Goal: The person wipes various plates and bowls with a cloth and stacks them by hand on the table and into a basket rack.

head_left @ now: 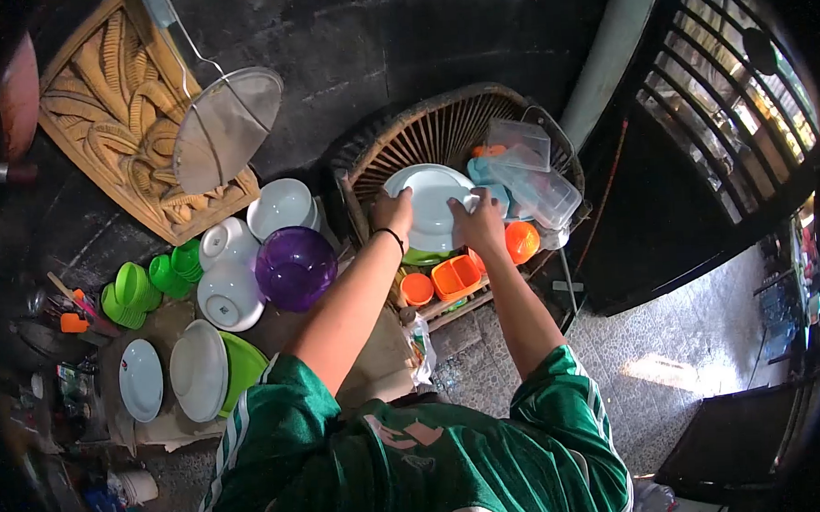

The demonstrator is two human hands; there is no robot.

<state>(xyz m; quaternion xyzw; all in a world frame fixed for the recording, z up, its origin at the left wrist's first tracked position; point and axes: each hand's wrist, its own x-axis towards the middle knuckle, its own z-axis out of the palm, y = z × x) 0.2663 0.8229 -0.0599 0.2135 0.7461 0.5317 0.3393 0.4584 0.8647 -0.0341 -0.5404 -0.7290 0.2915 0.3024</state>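
Observation:
Both my hands grip a white plate (431, 220) by opposite edges, over a slatted wooden rack (404, 150). My left hand (394, 212) is closed on the plate's left edge, with a dark band at the wrist. My right hand (479, 223) is closed on its right edge. Another white rim shows just behind the plate; whether it is also held I cannot tell. A green dish (424, 256) peeks out below. Near my right hand are clear plastic containers (541, 193), an orange divided container (456, 277) and an orange cup (521, 242).
To the left sit a purple bowl (296, 268), white bowls (229, 296), green cups (133, 287) and white oval plates (199, 371). A strainer (227, 131) hangs before a carved wooden panel (125, 123). A dark barred door (684, 177) stands at the right.

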